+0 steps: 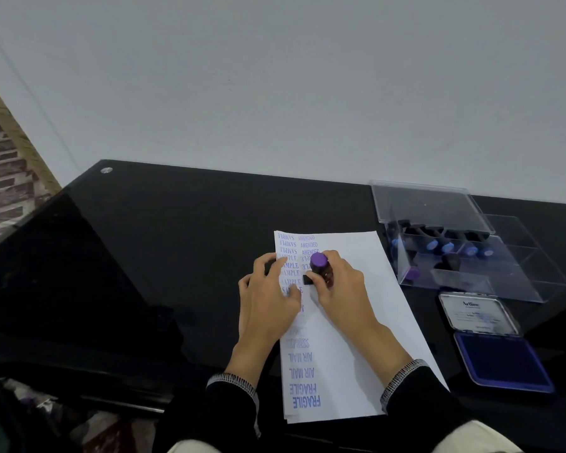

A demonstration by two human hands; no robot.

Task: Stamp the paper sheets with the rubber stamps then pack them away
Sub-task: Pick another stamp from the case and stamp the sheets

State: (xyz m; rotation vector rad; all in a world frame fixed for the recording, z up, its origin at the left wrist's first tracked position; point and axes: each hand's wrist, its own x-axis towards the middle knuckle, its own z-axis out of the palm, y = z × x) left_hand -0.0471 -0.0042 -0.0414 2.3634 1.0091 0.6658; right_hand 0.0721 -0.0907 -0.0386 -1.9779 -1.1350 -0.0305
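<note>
I see the clear plastic case (517, 273) open at the right of the black table (177, 256), its lid (428, 204) tipped up at the back. Inside the near compartments I count several rubber stamps (448, 246) lying with blue-purple caps toward me; the exact number I cannot tell through the glare. The far-right compartments look bare. Just in front of the case sits the ink pad (504, 361), open, its lid (477, 315) folded back with a label too small to read.

My right hand (337, 286) curls around a purple-capped stamp (319, 264), base pressed on the paper sheets (356, 338). My left hand (268, 299) lies with fingers spread on the sheets' left edge, holding nothing. It hides part of the stamped column; SAMPLE, AMENDED, AIR MAIL and FRAGILE stay legible.
</note>
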